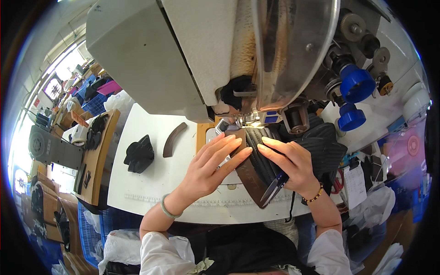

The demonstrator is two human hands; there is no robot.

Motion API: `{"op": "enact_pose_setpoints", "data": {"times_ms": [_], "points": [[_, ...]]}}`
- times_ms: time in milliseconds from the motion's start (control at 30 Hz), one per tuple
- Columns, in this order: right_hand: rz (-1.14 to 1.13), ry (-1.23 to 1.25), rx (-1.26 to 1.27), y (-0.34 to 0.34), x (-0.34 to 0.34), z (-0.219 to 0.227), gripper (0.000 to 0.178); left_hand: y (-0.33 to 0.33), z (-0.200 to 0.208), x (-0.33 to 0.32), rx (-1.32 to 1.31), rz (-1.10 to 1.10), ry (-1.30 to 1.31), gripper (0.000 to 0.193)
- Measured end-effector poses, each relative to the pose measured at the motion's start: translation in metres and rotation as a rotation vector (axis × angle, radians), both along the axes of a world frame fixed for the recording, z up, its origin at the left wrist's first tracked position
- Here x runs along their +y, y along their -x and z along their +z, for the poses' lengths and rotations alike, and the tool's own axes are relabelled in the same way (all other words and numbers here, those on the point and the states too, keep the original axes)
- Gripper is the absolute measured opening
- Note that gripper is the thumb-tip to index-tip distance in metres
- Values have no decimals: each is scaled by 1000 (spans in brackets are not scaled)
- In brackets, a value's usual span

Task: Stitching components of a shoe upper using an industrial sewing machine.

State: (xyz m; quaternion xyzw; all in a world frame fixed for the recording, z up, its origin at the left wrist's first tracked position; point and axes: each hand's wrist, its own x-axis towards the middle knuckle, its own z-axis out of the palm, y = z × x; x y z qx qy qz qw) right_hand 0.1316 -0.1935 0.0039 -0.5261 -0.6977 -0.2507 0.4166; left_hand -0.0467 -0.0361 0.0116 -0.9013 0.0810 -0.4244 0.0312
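Note:
A long brown curved strip (pixel 251 181) runs from beneath the sewing machine's presser foot (pixel 228 123) toward me, beside black ribbed material (pixel 260 161). My left hand (pixel 204 168) lies on the strip with its fingers stretched out, the tips close to the needle area. On the black material rests my right hand (pixel 295 166), fingers extended forward. Tucked in that hand is a pair of thread snips (pixel 274 189), its blades pointing back over the strip's near end. How the snips are gripped is partly hidden by the hand.
Overhead looms the sewing machine (pixel 146 59), with blue knobs (pixel 356 83) at right. A loose brown curved piece (pixel 175 140) and a small black pile (pixel 139 154) lie on the white table (pixel 137 188). More black ribbed material (pixel 321 142) is heaped right. A wooden side table (pixel 103 160) stands left.

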Motion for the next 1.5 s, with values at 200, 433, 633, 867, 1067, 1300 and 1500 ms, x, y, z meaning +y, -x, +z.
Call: {"op": "enact_pose_setpoints", "data": {"times_ms": [200, 433, 633, 867, 1067, 1300, 1500], "points": [[32, -25, 64, -5, 2, -3, 45, -2, 4, -8, 58, 40, -11, 45], [43, 9, 70, -5, 0, -2, 47, -1, 3, -7, 55, 71, -26, 46], [45, 23, 45, -9, 0, -2, 48, -2, 12, -8, 103, 84, -52, 47], [53, 51, 121, -3, 0, 6, 47, -3, 31, -8, 172, 73, -7, 46], [-47, 124, 181, 1, -3, 8, 43, -5, 28, -7, 148, 84, -43, 46], [-17, 122, 159, -4, -1, 0, 49, -7, 24, -6, 138, 76, -76, 49], [6, 106, 196, -7, 1, 0, 49, -10, 20, -7, 136, 76, -101, 48]]}}
